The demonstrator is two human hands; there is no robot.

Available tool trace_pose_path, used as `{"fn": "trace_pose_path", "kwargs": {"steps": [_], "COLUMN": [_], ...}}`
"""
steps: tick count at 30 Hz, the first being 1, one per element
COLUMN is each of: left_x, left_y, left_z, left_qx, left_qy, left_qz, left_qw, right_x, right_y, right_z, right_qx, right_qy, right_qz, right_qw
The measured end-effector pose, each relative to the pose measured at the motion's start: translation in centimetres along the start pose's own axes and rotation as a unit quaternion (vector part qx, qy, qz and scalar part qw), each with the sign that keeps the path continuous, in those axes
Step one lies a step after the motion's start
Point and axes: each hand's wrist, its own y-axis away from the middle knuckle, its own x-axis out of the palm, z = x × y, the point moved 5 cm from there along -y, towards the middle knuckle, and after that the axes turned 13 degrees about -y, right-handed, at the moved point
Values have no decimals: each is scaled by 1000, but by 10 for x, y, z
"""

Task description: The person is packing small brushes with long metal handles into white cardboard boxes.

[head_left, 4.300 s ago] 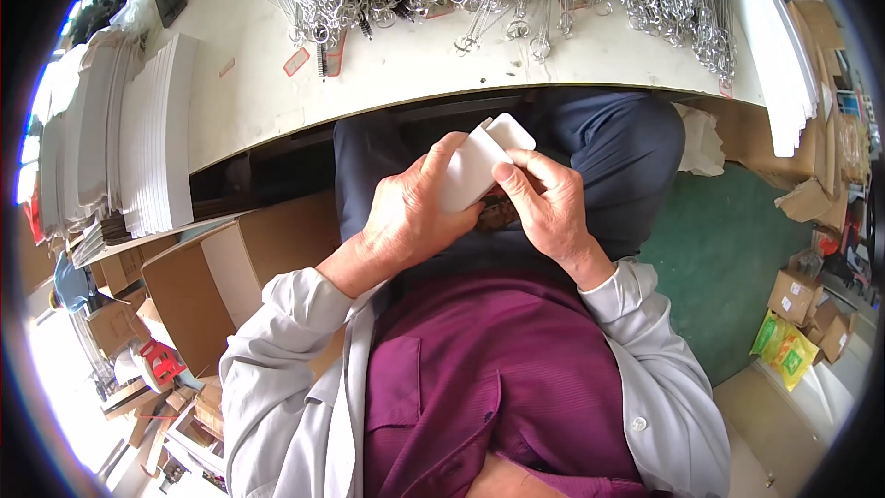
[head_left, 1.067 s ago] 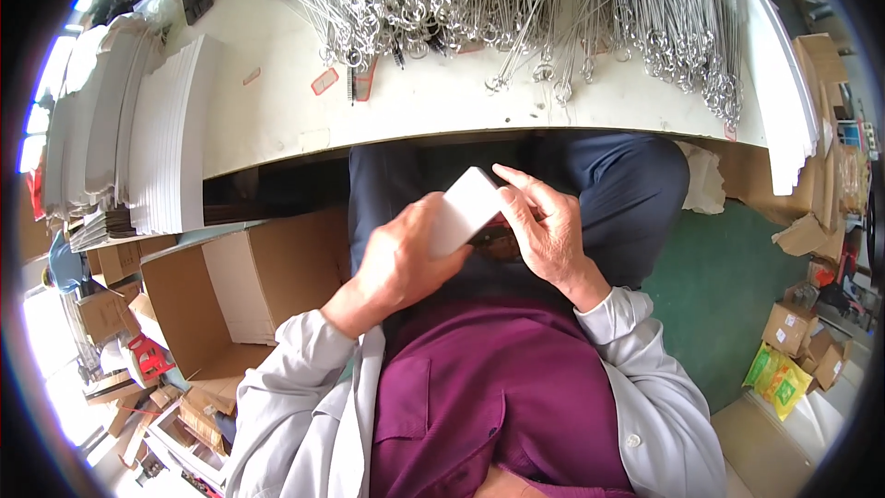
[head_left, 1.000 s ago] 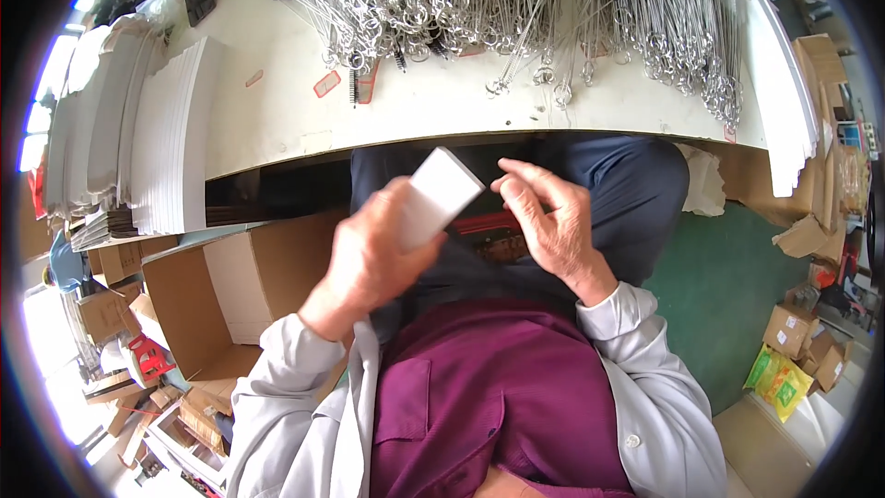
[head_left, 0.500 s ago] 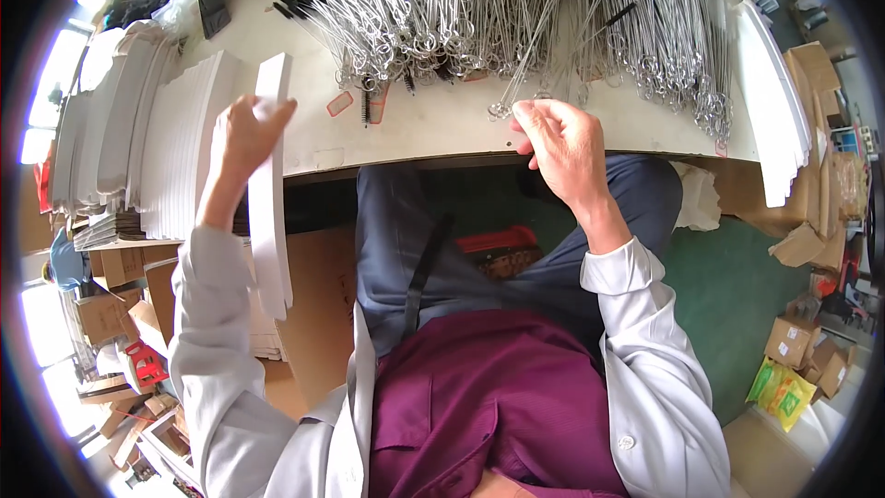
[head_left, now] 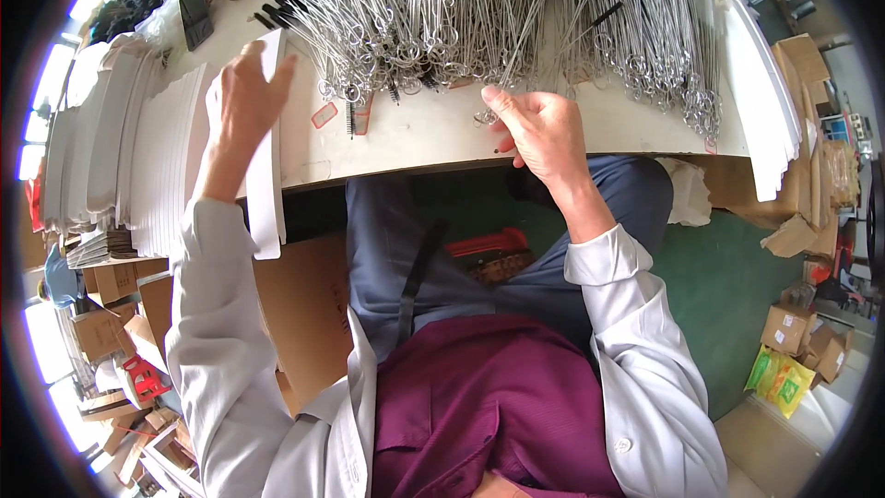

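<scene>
White worktop (head_left: 415, 134) carries a wide spread of wire brushes (head_left: 479, 18) along its far side and stacks of flat white cards (head_left: 138, 148) at left. Since half a second ago the left hand (head_left: 241, 97) has moved inward; it grips a long white card (head_left: 267, 152) standing on edge beside the stacks. Right hand (head_left: 539, 129) has shifted left along the worktop edge, fingers pinched on a brush's wire loop (head_left: 487, 112). Brown cartons (head_left: 304, 314) stand on the floor below; contents not visible.
</scene>
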Motion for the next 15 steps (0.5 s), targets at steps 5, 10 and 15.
{"fn": "trace_pose_path", "kwargs": {"steps": [5, 10, 15], "left_x": [-29, -27, -13], "left_y": [51, 74, 82], "left_z": [-93, -163, -193], "left_qx": [116, 166, 172], "left_qy": [288, 383, 421], "left_qz": [123, 157, 141], "left_qw": [943, 895, 879], "right_x": [-2, -6, -14], "right_y": [0, 7, 14], "right_z": [-4, -5, -2], "right_qx": [-8, 7, -9], "right_qy": [-83, -192, -212], "right_qz": [-14, 17, 31], "right_qw": [996, 981, 977]}}
